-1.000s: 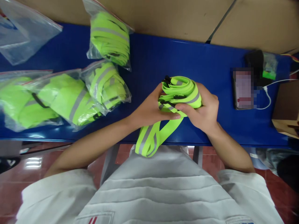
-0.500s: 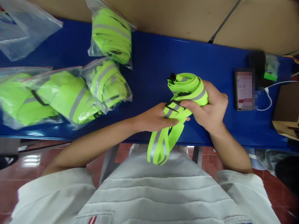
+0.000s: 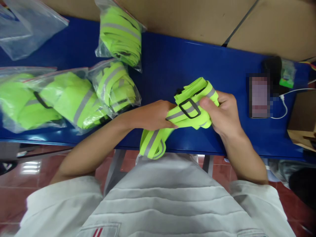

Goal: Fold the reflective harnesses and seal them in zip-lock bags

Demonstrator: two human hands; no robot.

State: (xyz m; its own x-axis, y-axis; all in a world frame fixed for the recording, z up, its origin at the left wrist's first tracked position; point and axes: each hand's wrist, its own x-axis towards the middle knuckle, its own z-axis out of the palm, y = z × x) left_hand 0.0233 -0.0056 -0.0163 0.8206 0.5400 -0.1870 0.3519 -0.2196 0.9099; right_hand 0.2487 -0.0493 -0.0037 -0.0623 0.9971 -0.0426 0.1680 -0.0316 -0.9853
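Between my hands, above the front edge of the blue table (image 3: 163, 62), is a neon-yellow reflective strap (image 3: 197, 92) with a grey stripe, partly rolled up. A black rectangular slide buckle (image 3: 189, 108) lies on its upper face. My right hand (image 3: 223, 113) is closed round the rolled part, thumb pressed on top. My left hand (image 3: 158, 115) grips the strap's flatter stretch left of the buckle. A folded loop of the strap hangs below my left hand, past the table edge. The fingers under the strap are hidden.
Several clear zip bags (image 3: 79, 102) holding similar neon straps lie at the left. Another clear bag (image 3: 32, 28) is at the far left. A phone (image 3: 259, 95), a white cable (image 3: 283, 102) and an open cardboard box (image 3: 302, 115) are on the right. Large cardboard (image 3: 185, 19) stands along the back.
My left hand has moved left and slightly up, drawing the strap's hanging loop left. The rolled part has turned, and the buckle now lies flatter and faces up.
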